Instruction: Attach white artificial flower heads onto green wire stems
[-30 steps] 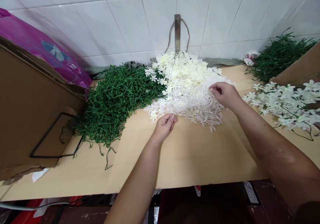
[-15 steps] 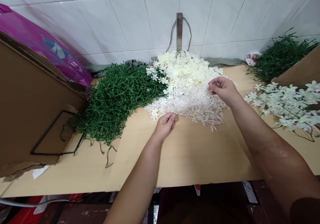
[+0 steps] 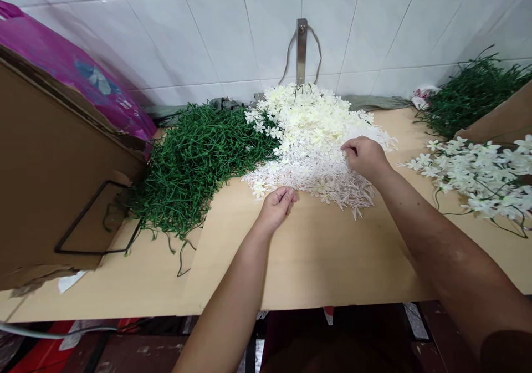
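Note:
My left hand point(image 3: 276, 209) rests at the near edge of the pile, thumb and fingers pressed together; anything between them is too small to make out. Over the right part of a heap of thin white sticks point(image 3: 316, 169), my right hand point(image 3: 367, 158) is closed in a pinch, its fingertips pointing left and down. What it grips, if anything, is hidden. Behind and on top of the sticks lie white artificial flower heads point(image 3: 313, 112) with yellowish centres. To the left, a large pile of green plastic stems point(image 3: 203, 154) touches the flowers.
On the right lie white flowers on green stems point(image 3: 490, 176), with more green stems point(image 3: 477, 93) behind them. A cardboard box point(image 3: 54, 168) with a black wire frame point(image 3: 62, 240) and a purple bag point(image 3: 91, 79) stand left. A metal bracket point(image 3: 301, 51) is against the tiled wall.
My right hand has moved slightly down and turned, so its back now faces up and its fingertips are more hidden. My left hand keeps its place and its closed shape.

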{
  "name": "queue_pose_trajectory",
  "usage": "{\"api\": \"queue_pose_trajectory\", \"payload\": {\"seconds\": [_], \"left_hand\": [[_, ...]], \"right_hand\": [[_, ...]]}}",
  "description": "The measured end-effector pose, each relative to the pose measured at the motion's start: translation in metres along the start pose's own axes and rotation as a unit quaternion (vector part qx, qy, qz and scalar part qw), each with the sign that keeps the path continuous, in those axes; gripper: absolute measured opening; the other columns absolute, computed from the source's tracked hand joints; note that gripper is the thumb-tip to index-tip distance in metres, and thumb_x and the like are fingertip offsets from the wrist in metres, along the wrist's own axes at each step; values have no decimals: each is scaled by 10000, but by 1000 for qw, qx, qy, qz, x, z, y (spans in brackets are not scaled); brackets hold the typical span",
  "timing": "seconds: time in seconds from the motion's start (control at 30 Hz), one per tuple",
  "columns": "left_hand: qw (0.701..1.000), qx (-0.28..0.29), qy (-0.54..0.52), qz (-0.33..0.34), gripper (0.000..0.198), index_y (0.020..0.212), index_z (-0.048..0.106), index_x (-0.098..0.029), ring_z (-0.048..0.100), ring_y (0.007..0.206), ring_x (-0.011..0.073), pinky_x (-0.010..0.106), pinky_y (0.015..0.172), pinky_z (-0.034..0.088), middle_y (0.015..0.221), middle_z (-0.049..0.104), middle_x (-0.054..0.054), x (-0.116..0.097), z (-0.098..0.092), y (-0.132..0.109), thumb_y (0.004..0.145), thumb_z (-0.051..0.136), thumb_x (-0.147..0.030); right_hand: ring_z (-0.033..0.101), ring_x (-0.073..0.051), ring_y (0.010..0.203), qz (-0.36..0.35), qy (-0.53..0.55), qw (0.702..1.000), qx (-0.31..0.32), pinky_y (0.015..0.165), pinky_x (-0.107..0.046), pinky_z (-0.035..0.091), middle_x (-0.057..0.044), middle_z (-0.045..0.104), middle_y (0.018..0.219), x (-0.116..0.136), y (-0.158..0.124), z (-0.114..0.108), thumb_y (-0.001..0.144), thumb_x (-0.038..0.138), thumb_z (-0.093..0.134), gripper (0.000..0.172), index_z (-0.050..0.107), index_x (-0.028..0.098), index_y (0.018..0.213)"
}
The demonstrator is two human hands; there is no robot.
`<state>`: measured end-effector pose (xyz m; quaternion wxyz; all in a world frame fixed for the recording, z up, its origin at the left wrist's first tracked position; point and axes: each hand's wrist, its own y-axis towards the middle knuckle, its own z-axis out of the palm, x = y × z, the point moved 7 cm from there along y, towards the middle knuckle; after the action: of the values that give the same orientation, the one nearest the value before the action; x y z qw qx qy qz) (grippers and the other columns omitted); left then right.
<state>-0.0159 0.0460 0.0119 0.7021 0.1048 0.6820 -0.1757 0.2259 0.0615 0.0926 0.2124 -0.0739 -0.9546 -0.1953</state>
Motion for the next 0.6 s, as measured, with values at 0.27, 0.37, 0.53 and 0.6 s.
{"api": "queue_pose_trajectory", "payload": {"seconds": [0.27, 0.37, 0.53, 0.6], "left_hand": [[1000, 5, -1, 3, 526, 616, 525, -186, 336, 397, 61, 221, 425, 218, 422, 408, -64, 2, 0, 1, 631, 700, -683], [1000, 7, -7, 4, 518, 620, 523, -185, 333, 393, 59, 221, 416, 215, 427, 400, -67, 3, 0, 2, 644, 698, -672], [999, -11, -36, -4, 450, 737, 615, -161, 368, 434, 53, 209, 424, 261, 504, 474, -62, -1, -1, -2, 609, 790, -556], [998, -18, -64, -1, 445, 842, 655, -159, 419, 490, 57, 201, 453, 320, 597, 555, -45, -4, -2, -4, 595, 822, -489]], "right_hand": [[523, -204, 705, -16, -10, 1000, -8, 700, -344, 435, -65, 589, 767, 11, -7, 6, 757, 245, 618, 67, 611, 197, 711], [494, -180, 680, -26, 60, 997, -39, 688, -333, 418, -50, 567, 745, 28, -16, -4, 750, 205, 595, 83, 564, 204, 673], [435, -137, 575, -28, 281, 959, 33, 576, -295, 377, 4, 512, 622, 62, -44, 12, 770, 319, 614, 139, 564, 215, 692], [441, -130, 559, -16, 349, 931, 104, 552, -287, 366, 10, 529, 604, 74, -56, 29, 768, 353, 613, 159, 587, 210, 705]]}}
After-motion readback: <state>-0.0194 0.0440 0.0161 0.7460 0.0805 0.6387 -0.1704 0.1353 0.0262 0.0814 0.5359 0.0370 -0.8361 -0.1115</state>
